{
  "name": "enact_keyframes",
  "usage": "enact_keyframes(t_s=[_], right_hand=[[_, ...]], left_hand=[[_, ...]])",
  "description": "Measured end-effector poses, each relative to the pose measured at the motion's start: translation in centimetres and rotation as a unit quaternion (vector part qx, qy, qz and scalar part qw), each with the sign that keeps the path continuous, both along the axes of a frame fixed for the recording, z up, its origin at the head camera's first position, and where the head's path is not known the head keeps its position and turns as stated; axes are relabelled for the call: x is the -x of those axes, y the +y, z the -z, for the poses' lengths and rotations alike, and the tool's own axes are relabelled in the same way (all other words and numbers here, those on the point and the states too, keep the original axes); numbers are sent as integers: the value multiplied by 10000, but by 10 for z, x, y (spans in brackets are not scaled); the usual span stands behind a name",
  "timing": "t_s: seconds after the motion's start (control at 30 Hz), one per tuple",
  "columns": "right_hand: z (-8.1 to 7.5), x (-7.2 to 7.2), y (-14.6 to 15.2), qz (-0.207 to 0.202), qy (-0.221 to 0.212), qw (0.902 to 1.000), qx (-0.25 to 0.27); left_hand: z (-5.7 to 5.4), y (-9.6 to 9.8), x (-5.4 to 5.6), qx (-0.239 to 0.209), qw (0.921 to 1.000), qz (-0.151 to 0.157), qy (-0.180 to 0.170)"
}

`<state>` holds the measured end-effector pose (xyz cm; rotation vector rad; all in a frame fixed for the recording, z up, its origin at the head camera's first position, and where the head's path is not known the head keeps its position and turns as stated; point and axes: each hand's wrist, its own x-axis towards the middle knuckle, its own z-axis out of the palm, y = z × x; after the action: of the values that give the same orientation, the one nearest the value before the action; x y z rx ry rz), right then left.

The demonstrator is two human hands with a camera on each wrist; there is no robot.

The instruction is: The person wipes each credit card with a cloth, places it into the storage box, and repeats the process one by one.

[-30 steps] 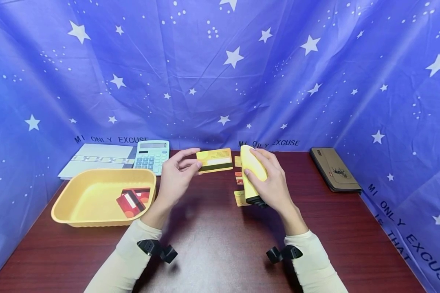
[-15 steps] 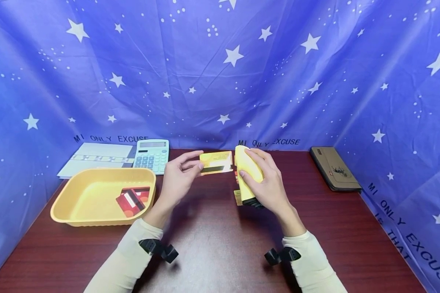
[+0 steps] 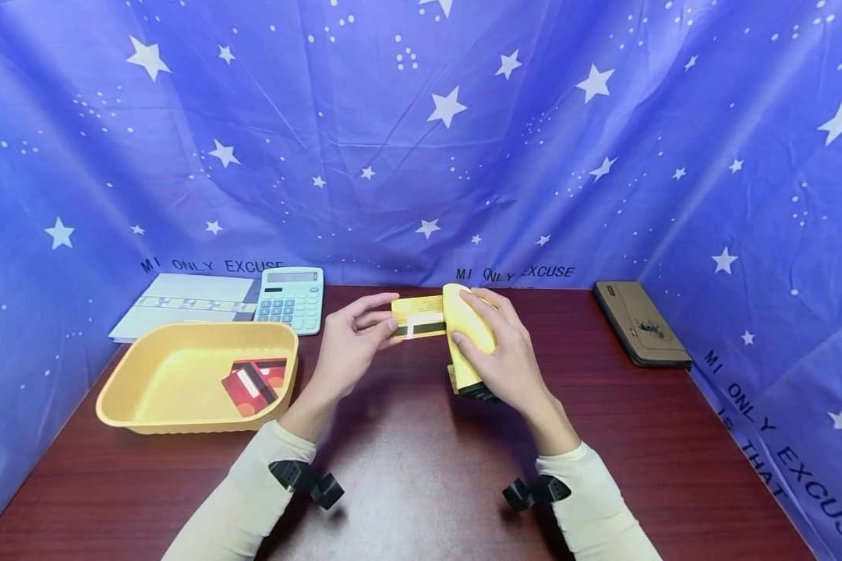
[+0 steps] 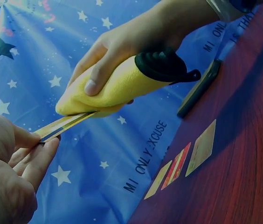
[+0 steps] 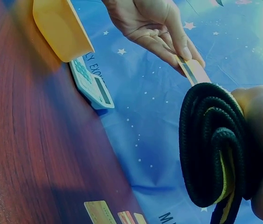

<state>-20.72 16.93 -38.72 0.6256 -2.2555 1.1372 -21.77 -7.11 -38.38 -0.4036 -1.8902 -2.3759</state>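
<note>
My left hand [image 3: 351, 339] pinches the left end of a yellow bank card [image 3: 419, 313] between thumb and fingers. The card's magnetic-stripe side faces the head camera. My right hand [image 3: 512, 351] grips a rolled yellow cloth [image 3: 465, 315] with black edging [image 5: 213, 144]. In the left wrist view, the card's far end [image 4: 75, 121] lies against the fold of the cloth, which hides its tip. Below the hands, a red card [image 4: 176, 166] lies on the table between two gold-coloured cards [image 4: 201, 148].
At the left, a yellow plastic basin [image 3: 161, 374] contains red cards [image 3: 251, 386]. Behind it are a light-blue calculator [image 3: 290, 302] and a white flat box or folder [image 3: 182, 296]. A brown zipped wallet [image 3: 642, 323] lies at the back right of the wooden table [image 3: 421, 483].
The card has moved right and the cloth left, closing the gap between them. The cloth now covers the card's right end. Both hands keep their holds.
</note>
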Motion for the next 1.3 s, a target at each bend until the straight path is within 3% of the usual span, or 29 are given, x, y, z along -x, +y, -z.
enact_keyframes(t_s=[0.4, 1.3], right_hand=[[5, -2, -11, -144, 245, 9996, -28], [7, -16, -32, -590, 401, 9964, -451]], left_hand=[[-2, 2, -3, -282, 9991, 259, -203], [2, 6, -5, -113, 9991, 334, -214]])
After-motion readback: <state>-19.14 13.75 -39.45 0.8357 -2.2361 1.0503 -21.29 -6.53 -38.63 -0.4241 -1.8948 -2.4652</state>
